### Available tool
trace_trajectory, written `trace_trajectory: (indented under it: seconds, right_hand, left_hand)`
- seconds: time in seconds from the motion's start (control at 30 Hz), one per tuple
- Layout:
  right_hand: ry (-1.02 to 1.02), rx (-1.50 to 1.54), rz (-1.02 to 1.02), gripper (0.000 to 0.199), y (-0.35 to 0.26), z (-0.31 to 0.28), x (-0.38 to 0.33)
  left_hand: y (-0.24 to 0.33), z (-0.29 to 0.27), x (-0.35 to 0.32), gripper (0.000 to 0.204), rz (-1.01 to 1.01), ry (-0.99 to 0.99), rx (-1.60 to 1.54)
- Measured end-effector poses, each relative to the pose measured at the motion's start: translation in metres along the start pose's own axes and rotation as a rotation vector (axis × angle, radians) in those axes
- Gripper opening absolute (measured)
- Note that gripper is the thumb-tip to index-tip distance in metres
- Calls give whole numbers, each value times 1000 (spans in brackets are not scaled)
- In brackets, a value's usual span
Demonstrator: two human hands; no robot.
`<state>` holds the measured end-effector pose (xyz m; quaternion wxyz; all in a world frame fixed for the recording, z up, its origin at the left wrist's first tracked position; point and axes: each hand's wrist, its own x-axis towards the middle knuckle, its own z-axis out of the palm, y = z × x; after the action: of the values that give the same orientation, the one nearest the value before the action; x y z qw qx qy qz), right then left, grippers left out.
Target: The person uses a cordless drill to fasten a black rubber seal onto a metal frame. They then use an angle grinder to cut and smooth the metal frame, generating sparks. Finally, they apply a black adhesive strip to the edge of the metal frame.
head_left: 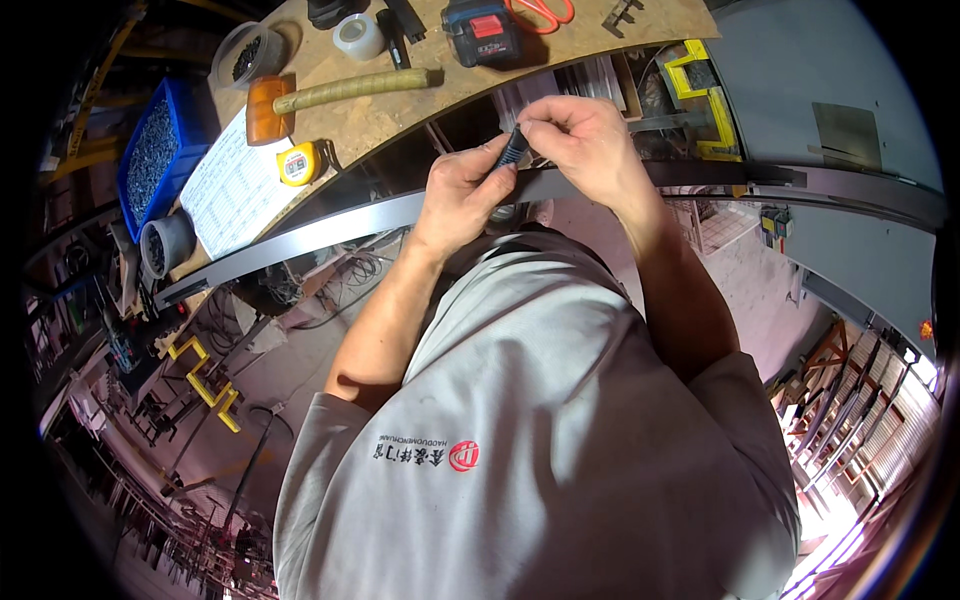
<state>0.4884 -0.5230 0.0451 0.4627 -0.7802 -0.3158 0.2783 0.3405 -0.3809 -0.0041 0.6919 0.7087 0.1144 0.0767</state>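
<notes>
A small black ribbed cylindrical piece stands tilted between my two hands, above a long metal profile. My left hand is closed round its lower part, thumb and fingers pressed together. At its upper end, the thumb and forefinger of my right hand meet in a pinch. Anything smaller inside that pinch is hidden by the fingertips. The silver-and-dark profile runs crosswise just in front of my body, beneath both hands.
On the wooden bench lie a mallet, a yellow tape measure, a paper sheet, a tape roll and a tool battery. A blue bin of small fasteners stands left. Yellow brackets and a grey panel are right.
</notes>
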Motion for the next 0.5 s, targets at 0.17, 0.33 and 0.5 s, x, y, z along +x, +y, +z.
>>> trace_trajectory:
  seconds: [0.17, 0.33, 0.5]
  right_hand:
    - [-24, 46, 85, 16, -5, -1, -1]
    - [-28, 161, 78, 15, 2, -1, 0]
    - [39, 79, 11, 19, 3, 6, 5]
  left_hand:
    - [1, 0, -1, 40, -8, -16, -62]
    - [6, -4, 0, 41, -28, -52, -50]
    - [-3, -1, -1, 41, 12, -15, -72]
